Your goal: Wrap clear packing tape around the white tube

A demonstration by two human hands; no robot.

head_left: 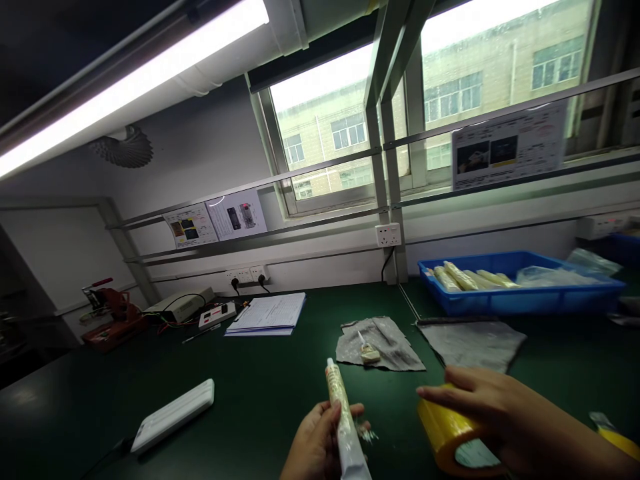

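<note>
Wrapped in plastic, a pale yellow tube with a white cap (340, 393) points away from me, and my left hand (320, 437) is closed around its lower half. At the right, my right hand (493, 407) lies over a roll of yellow tape (445, 427), its fingers along the top and the thumb side hidden. The roll stands on its edge on the green table. Beyond the tube, a crumpled grey cloth (387, 343) carries a small cream-coloured piece with a white nozzle-like tip (369, 351). Another grey cloth (473, 340) lies behind my right hand.
A blue tray (525, 300) with several similar tubes stands at the back right. A white device with a cable (175, 413) lies at left. Farther back are a clipboard with papers (267, 313), a red press (115, 313) and a beige box (183, 303).
</note>
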